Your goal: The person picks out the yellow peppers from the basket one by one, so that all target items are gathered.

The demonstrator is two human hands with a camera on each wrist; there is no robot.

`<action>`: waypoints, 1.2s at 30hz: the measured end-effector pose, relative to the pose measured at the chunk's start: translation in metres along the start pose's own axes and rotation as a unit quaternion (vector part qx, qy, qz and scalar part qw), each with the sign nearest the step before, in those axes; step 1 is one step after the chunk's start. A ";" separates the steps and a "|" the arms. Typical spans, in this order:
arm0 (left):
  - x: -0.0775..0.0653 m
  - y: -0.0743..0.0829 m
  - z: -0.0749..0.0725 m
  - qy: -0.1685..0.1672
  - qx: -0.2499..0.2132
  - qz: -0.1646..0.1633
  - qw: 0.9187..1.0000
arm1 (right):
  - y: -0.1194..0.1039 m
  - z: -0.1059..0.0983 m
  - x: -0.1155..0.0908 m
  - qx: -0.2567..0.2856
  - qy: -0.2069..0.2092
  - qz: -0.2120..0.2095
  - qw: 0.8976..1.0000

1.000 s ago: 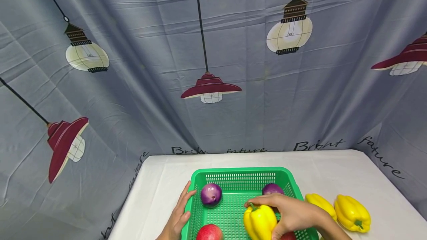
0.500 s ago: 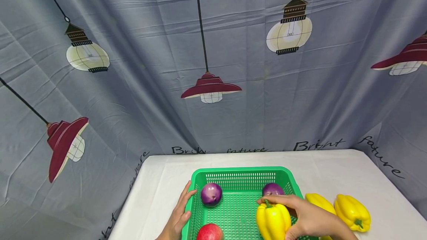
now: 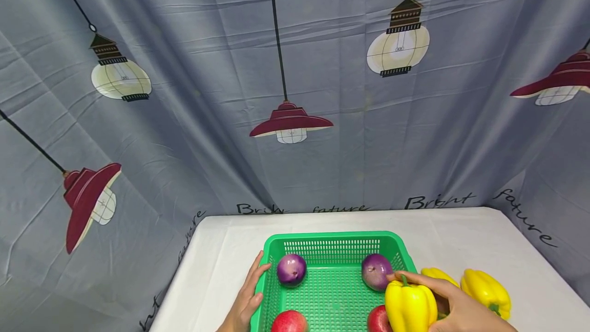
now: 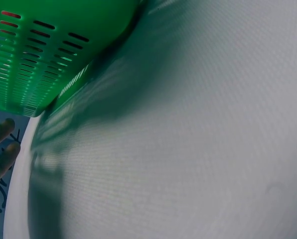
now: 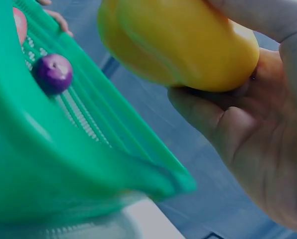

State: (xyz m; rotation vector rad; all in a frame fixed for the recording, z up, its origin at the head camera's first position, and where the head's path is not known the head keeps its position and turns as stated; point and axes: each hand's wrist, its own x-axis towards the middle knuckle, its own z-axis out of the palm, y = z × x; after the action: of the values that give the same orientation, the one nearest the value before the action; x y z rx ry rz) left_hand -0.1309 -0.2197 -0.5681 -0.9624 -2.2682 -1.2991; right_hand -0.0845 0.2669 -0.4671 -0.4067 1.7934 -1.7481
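My right hand (image 3: 456,304) grips a yellow bell pepper (image 3: 411,306) with its stem up, over the right side of the green basket (image 3: 328,236) in the head view. Up close in the right wrist view, thumb and fingers curl around the pepper (image 5: 183,45), near the basket's rim (image 5: 19,99). My left hand (image 3: 245,298) rests along the basket's left side with its fingers extended. Inside the basket lie two round purple onion-like vegetables, one at left (image 3: 292,270) and one at right (image 3: 376,271). Two red apples, one at left (image 3: 290,322) and one partly behind the pepper (image 3: 379,318), lie nearer.
Right of the basket, two more yellow peppers lie on the white table (image 3: 221,240), one partly hidden (image 3: 438,274) and one farther right (image 3: 486,293). A grey curtain (image 3: 341,168) printed with lamps hangs behind the table.
My right hand has carried the yellow bell pepper rightward from inside the basket to its right side, uncovering the right purple vegetable and a red apple. My left hand has stayed put.
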 end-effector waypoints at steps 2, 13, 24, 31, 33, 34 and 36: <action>0.000 0.000 0.000 0.001 0.000 0.004 1.000 | 0.003 -0.003 -0.005 0.026 -0.012 -0.015 0.999; 0.000 0.000 0.000 0.003 0.000 0.008 1.000 | 0.022 -0.015 -0.023 0.168 -0.057 -0.041 0.983; 0.000 0.000 0.001 0.009 0.005 0.012 1.000 | 0.048 -0.035 -0.034 0.053 -0.095 -0.231 0.967; 0.000 0.000 0.001 0.009 0.004 0.010 1.000 | 0.055 -0.044 -0.046 0.051 -0.094 -0.272 0.956; -0.001 0.000 0.001 0.009 0.004 0.009 1.000 | 0.057 -0.048 -0.050 0.069 -0.109 -0.276 0.952; -0.001 0.000 0.001 0.009 0.003 0.008 1.000 | 0.058 -0.050 -0.052 0.078 -0.117 -0.279 0.950; -0.001 0.000 0.001 0.009 0.003 0.008 1.000 | 0.060 -0.054 -0.056 0.106 -0.133 -0.270 0.948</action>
State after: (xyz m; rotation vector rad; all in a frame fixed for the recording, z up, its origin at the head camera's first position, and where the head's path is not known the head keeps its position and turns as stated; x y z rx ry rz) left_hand -0.1305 -0.2193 -0.5693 -0.9612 -2.2463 -1.2874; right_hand -0.0626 0.3492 -0.5165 -1.0637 1.3592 -2.0985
